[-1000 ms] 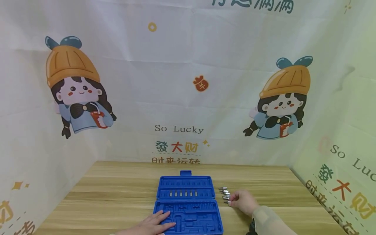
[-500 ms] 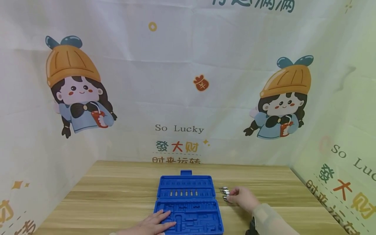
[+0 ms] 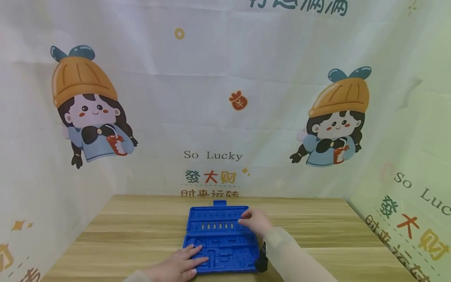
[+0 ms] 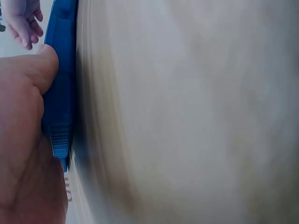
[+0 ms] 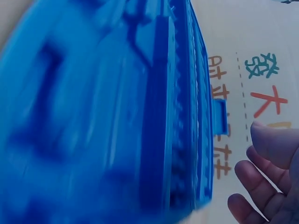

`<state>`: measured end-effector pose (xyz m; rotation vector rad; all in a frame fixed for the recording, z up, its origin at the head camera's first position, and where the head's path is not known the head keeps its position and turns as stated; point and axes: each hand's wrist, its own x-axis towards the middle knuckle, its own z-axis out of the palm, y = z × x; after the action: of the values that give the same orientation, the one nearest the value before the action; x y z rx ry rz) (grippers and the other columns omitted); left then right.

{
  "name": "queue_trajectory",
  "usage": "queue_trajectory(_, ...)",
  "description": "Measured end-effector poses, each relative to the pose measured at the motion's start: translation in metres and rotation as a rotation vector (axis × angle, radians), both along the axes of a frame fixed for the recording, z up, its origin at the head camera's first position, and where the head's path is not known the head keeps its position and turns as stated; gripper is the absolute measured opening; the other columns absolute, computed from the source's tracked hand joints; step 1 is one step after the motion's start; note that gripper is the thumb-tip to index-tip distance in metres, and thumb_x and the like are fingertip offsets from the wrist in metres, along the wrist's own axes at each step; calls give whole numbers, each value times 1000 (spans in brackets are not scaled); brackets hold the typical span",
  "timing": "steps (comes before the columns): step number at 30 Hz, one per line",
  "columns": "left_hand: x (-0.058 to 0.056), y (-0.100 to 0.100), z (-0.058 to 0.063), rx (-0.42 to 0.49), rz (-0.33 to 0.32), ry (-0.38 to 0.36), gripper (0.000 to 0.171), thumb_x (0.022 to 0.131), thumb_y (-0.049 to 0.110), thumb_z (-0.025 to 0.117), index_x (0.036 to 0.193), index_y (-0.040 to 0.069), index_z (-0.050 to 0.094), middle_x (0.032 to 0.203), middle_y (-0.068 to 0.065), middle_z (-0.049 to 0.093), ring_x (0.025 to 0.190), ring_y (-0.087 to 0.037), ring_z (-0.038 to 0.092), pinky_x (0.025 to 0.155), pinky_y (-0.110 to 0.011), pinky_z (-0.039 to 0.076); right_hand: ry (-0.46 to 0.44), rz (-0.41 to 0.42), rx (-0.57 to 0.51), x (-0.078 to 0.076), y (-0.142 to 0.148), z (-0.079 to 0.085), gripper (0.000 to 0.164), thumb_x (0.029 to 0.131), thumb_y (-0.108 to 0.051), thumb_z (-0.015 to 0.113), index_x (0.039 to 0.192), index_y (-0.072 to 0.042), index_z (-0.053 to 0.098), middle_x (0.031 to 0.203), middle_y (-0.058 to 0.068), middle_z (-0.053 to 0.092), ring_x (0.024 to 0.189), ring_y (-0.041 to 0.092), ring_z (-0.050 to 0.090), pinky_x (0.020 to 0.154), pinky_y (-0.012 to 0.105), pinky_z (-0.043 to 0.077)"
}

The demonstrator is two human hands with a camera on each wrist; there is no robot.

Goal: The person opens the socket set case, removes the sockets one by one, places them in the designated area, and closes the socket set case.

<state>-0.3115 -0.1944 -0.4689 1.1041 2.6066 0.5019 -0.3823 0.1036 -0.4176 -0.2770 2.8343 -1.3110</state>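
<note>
Pale cloth with printed cartoon figures (image 3: 208, 117) hangs behind a wood-grain tabletop (image 3: 141, 219), whose far edge runs beyond both hands' reach; a hinged blue plastic case (image 3: 225, 269) lies unfolded under the fingers of the left hand (image 3: 177, 263), which are spread over its near left part and grip nothing; the fingers of the right hand (image 3: 258, 221) are loosely bent and slightly parted at the upper half's right edge, with nothing visible between them, though whether they touch it I cannot tell; six small metal bits (image 3: 220, 226) stand in a row just left of those fingers; wood stretches outward beyond each hand to the slanting side edges.
</note>
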Motion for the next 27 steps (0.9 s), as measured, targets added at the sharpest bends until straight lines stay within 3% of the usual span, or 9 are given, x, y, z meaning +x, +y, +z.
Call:
queue_trajectory(3, -2, -2, 3, -7, 38, -12, 46, 103, 43, 38, 148, 33, 38, 156, -11, 28, 140, -45, 21, 103, -65, 27, -11, -28, 2, -9, -14, -2, 22, 88, -20, 71, 102, -4, 67, 100, 7, 65, 91, 23, 60, 81, 45, 50)
queue_trajectory(9, -11, -5, 2, -25, 46, 5, 46, 103, 44, 37, 148, 35, 38, 156, -9, 27, 141, -43, 21, 105, -65, 24, -3, -109, 53, -16, -32, -8, 22, 88, -23, 72, 100, -5, 69, 100, 8, 66, 92, 25, 61, 82, 46, 49)
queue_trajectory(14, -15, -7, -3, 2, 14, -16, 47, 103, 47, 34, 149, 39, 34, 158, -6, 25, 142, -43, 18, 105, -66, 23, -8, -175, 119, -14, -39, -14, 20, 87, -27, 72, 96, -10, 72, 100, 6, 66, 104, 32, 54, 97, 53, 35)
queue_trajectory(18, -19, -9, -9, 25, 14, -23, 46, 102, 50, 32, 148, 44, 32, 159, -1, 22, 144, -39, 16, 104, -67, 23, 2, -184, 135, -13, -42, -16, 18, 86, -29, 73, 90, -11, 71, 99, 6, 65, 111, 38, 46, 100, 58, 25)
queue_trajectory(27, -12, -6, 1, -9, 59, -65, 46, 102, 49, 37, 147, 40, 36, 158, -2, 25, 143, -39, 18, 105, -64, 25, -19, -208, 156, -19, -47, -24, 16, 83, -30, 76, 83, -14, 72, 100, 5, 67, 112, 38, 47, 102, 58, 22)
